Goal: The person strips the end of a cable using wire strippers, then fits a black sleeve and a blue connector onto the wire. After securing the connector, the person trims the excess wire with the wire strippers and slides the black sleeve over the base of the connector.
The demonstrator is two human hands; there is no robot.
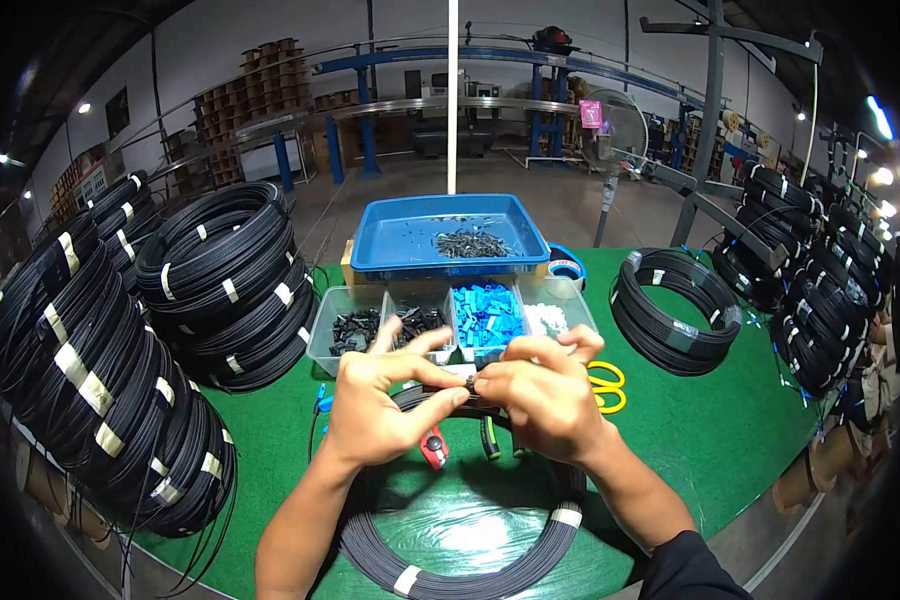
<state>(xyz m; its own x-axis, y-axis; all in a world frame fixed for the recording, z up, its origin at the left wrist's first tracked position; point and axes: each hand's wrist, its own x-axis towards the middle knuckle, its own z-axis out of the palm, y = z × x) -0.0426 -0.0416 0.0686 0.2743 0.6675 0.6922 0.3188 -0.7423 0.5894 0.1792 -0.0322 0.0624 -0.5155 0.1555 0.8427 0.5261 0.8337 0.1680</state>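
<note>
My left hand (385,395) and my right hand (545,395) meet over the green table. Thumb and index finger of each pinch a small dark piece (471,383) between them; its details are too small to tell. The other left fingers are raised. Beneath my hands lies a coil of black cable (440,585) with white tape bands. A red tool (434,448) and a black-and-green handle (489,438) show inside the coil. Just beyond my fingers is a clear divided box (322,345) holding black parts, blue connectors (487,313) and white pieces (547,319).
A blue tray (390,225) with dark bits stands behind the box. Yellow-handled scissors (608,388) lie to the right. Tall cable coils (220,285) stack at the left, another coil (675,310) lies at the right, and more stacks stand at the far right beside a metal post.
</note>
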